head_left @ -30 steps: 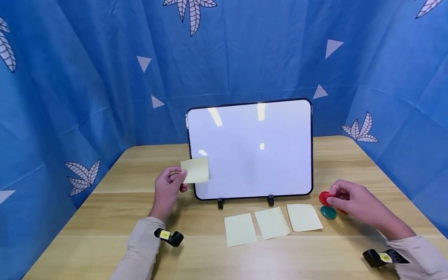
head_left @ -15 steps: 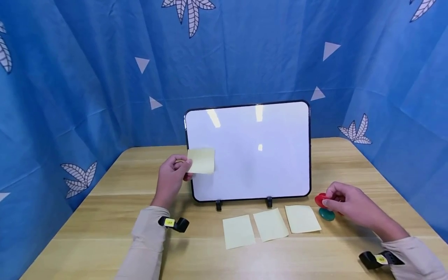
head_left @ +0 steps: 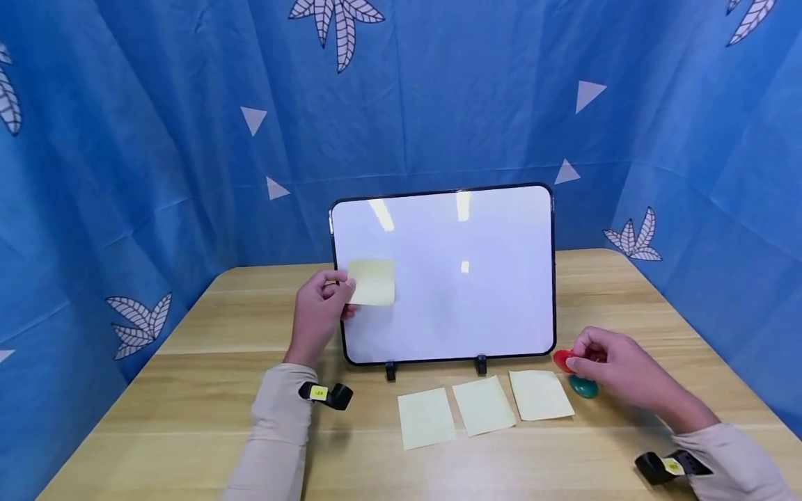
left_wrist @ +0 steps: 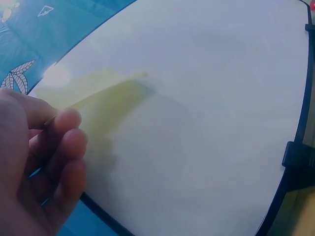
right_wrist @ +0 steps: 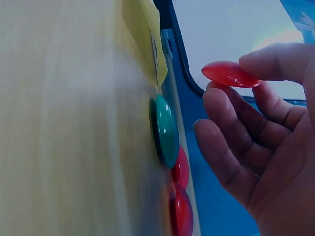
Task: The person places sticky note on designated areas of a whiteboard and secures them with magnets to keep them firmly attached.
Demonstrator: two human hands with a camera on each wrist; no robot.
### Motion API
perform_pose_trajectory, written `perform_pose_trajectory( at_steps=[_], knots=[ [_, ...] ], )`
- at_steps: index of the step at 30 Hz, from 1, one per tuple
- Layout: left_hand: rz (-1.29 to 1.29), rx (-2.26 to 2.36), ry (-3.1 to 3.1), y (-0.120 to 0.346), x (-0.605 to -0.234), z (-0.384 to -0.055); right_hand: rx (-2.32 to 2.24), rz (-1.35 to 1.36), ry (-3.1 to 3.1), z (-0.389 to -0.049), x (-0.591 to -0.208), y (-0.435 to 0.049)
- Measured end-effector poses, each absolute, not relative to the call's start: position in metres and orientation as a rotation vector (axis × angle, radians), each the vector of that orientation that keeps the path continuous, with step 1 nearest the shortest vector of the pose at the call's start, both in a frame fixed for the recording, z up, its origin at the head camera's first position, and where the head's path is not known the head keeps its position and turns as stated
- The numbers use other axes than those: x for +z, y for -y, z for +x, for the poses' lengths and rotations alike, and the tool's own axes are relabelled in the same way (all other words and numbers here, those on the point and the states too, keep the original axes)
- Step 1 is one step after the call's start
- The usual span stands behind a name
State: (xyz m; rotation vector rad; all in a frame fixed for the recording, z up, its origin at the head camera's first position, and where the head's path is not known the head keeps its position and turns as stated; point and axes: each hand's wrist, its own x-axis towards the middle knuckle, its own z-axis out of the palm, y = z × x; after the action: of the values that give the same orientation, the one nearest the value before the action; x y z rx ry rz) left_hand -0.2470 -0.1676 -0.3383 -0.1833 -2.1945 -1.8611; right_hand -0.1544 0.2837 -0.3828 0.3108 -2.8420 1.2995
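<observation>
My left hand pinches a pale yellow sticky note by its left edge, in front of the left part of a black-framed whiteboard. In the left wrist view the note bends near the board's surface; whether it touches is hard to tell. My right hand pinches a glossy red round magnet between thumb and fingers, lifted off the table. Below it lie a green magnet and two more red magnets, which the right hand hides in the head view.
Three more sticky notes lie in a row on the wooden table before the whiteboard. Small black feet hold the board up. A blue patterned curtain surrounds the table's back and sides.
My left hand has carried the sticky note rightward and up, further over the whiteboard. My right hand, with the red magnet, has shifted slightly left.
</observation>
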Motion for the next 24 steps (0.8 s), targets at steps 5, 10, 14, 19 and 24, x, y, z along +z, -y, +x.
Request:
perform_pose_trajectory(
  at_steps=[5,10,14,19,24],
  knots=[
    [-0.186,-1.832,2.204,0.164,-0.336,-0.249,1.249,0.323,2.850,-0.156,-0.379,-0.277],
    [-0.235,-1.702,2.270,0.158,-0.333,-0.251,1.197,0.328,2.854,-0.158,-0.369,-0.271],
    [-0.276,-1.549,2.320,0.153,-0.334,-0.250,1.215,0.377,2.833,-0.160,-0.360,-0.263],
    [-0.256,-1.310,2.407,0.149,-0.335,-0.246,1.237,0.444,2.813,-0.165,-0.351,-0.252],
    [-0.196,-1.170,2.451,0.152,-0.334,-0.242,1.223,0.498,2.783,-0.173,-0.343,-0.241]
  ],
)
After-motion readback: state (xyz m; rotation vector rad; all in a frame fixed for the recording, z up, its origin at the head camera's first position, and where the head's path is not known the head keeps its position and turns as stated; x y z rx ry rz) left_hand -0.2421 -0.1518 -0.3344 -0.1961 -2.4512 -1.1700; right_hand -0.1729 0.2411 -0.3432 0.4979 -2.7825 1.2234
